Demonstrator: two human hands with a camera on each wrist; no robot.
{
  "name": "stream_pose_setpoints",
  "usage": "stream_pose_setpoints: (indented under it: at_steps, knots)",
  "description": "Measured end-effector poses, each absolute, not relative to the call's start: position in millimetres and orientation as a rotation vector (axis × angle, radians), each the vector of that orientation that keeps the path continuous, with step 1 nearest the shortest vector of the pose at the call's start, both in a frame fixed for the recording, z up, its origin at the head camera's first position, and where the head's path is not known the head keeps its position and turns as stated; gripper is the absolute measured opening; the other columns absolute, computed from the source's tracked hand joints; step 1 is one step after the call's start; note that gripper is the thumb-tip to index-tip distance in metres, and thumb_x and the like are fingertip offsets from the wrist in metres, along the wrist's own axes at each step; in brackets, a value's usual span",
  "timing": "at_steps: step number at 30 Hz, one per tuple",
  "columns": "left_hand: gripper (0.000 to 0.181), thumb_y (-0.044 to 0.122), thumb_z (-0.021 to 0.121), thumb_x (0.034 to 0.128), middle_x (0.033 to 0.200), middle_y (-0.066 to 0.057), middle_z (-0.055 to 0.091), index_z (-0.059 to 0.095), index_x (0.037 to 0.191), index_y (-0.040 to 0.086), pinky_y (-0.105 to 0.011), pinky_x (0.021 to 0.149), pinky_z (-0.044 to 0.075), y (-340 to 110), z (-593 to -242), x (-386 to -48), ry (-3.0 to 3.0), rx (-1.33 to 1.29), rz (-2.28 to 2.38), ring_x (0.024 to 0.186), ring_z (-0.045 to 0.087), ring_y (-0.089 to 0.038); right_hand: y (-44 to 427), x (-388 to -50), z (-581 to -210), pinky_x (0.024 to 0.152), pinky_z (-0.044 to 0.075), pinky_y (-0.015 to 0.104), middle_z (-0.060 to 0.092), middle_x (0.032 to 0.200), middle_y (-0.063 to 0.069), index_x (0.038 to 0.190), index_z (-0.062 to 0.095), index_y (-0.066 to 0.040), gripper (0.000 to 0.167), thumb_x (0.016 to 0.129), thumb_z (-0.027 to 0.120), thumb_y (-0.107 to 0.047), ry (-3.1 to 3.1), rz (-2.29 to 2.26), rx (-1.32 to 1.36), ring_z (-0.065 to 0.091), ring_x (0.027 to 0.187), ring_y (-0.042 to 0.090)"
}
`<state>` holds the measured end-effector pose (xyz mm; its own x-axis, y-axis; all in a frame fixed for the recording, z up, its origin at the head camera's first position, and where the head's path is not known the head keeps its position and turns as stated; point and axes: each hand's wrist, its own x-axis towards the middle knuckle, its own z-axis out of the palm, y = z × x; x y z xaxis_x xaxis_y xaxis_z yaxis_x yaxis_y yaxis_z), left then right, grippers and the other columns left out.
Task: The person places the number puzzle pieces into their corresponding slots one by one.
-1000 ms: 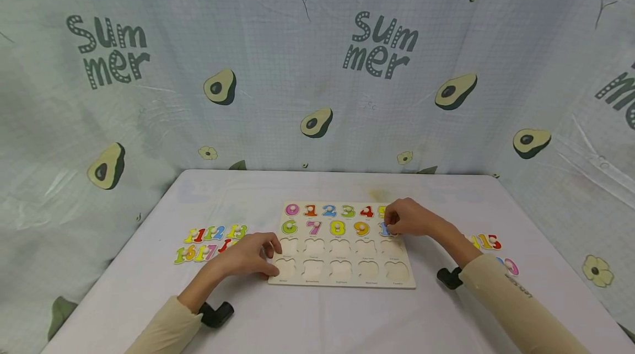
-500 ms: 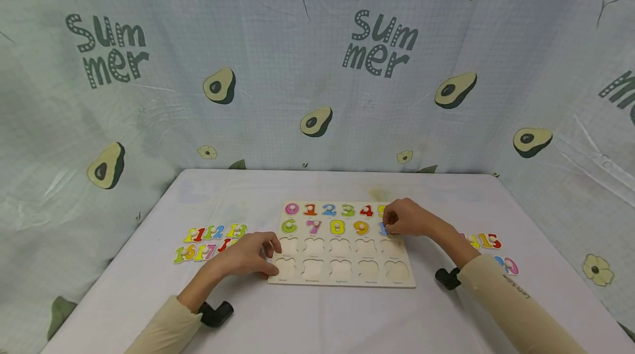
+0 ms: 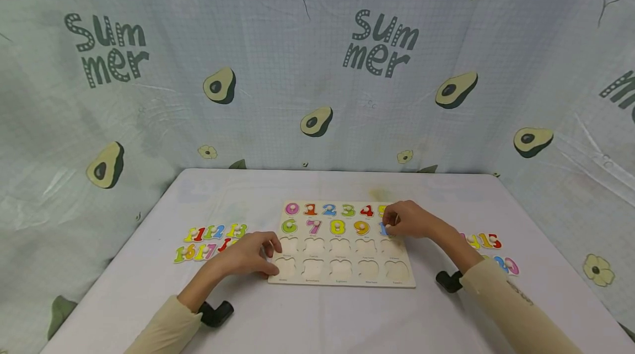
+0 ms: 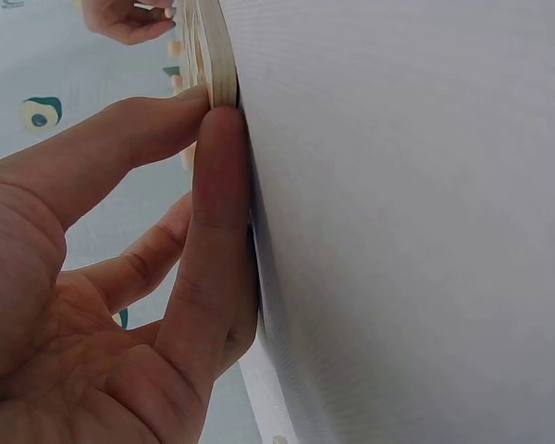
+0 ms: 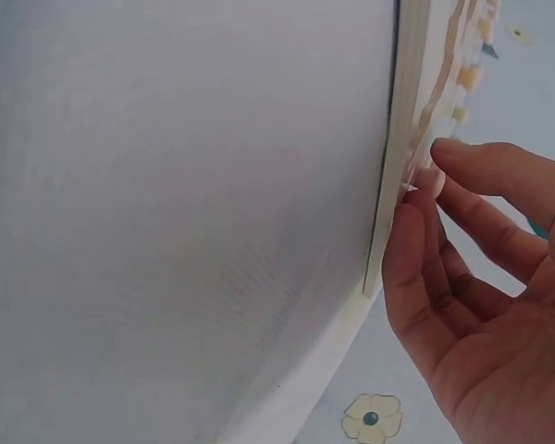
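Observation:
A wooden number puzzle board (image 3: 328, 271) lies on the table, with coloured 0 to 9 pieces in its two upper rows and bare recesses in its two lower rows. My left hand (image 3: 246, 255) is at the board's left edge. In the left wrist view its thumb and a finger pinch the board's edge (image 4: 220, 65). Over the right end of the second row is my right hand (image 3: 412, 219), its fingertips on a blue number 10 piece (image 3: 383, 229) that they partly hide. The right wrist view shows its fingers around a small knob (image 5: 430, 180).
Left of the board lie loose number pieces (image 3: 203, 235), partly covered by my left hand. More loose pieces (image 3: 490, 241) lie to the right, beyond my right forearm. Black wrist cameras (image 3: 216, 314) hang under both wrists. A printed curtain (image 3: 268, 67) stands behind the white table (image 3: 347, 321).
My right hand has shifted very slightly at the number 10 piece. The left hand and the board stay in place.

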<state>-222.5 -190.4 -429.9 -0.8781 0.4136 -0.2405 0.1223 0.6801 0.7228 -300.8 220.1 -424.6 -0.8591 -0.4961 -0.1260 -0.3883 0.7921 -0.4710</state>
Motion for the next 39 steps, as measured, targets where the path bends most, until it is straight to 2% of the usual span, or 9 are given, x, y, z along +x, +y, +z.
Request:
stream_pose_setpoints:
  at_steps: [8,23,28,31,36,39]
  knots:
    - [0.032,0.012,0.086,0.0808,0.093,-0.007,0.059,0.065,0.105,0.009,-0.03,0.067,0.048,-190,-427,-222,2.506,0.416,1.038,0.076,0.057,-0.018,225,-292,-421,0.073,0.052,0.028,0.068,0.093,0.001,0.109,0.069,-0.009,0.021,0.09,0.075,-0.013,2.725,-0.662,-0.676,0.062,0.083,0.013]
    - [0.034,0.012,0.085,0.0825,0.096,-0.009,0.059,0.064,0.109,0.007,-0.03,0.068,0.052,-193,-425,-222,2.468,0.453,1.064,0.071,0.062,-0.017,234,-269,-413,0.074,0.051,0.029,0.065,0.094,0.001,0.11,0.069,-0.01,0.024,0.088,0.078,-0.012,2.748,-0.63,-0.648,0.059,0.086,0.015]
    - [0.034,0.015,0.082,0.0857,0.097,-0.009,0.061,0.063,0.112,0.004,-0.029,0.067,0.054,-196,-421,-223,2.467,0.496,1.079,0.07,0.066,-0.017,239,-263,-416,0.072,0.051,0.028,0.064,0.096,0.002,0.117,0.067,-0.01,0.033,0.087,0.08,-0.014,2.723,-0.639,-0.605,0.06,0.085,0.015]
    - [0.029,0.017,0.08,0.0889,0.093,-0.008,0.062,0.064,0.109,0.003,-0.028,0.065,0.054,-200,-419,-226,2.506,0.526,1.115,0.069,0.069,-0.017,240,-258,-416,0.072,0.052,0.029,0.065,0.097,0.003,0.121,0.064,-0.009,0.041,0.085,0.083,-0.015,2.699,-0.658,-0.584,0.061,0.086,0.016]
    - [0.02,0.019,0.076,0.0931,0.088,-0.007,0.063,0.066,0.102,0.004,-0.033,0.063,0.058,-212,-413,-232,2.641,0.553,1.222,0.069,0.069,-0.015,240,-250,-411,0.071,0.052,0.031,0.065,0.097,0.005,0.128,0.059,-0.008,0.054,0.082,0.086,-0.017,2.657,-0.675,-0.535,0.061,0.086,0.018]
    - [0.015,0.019,0.076,0.0938,0.086,-0.01,0.067,0.068,0.099,0.007,-0.034,0.063,0.059,-223,-407,-235,2.754,0.532,1.252,0.066,0.068,-0.016,241,-246,-410,0.071,0.052,0.031,0.065,0.096,0.005,0.133,0.055,-0.007,0.062,0.081,0.087,-0.019,2.636,-0.676,-0.502,0.06,0.083,0.018]
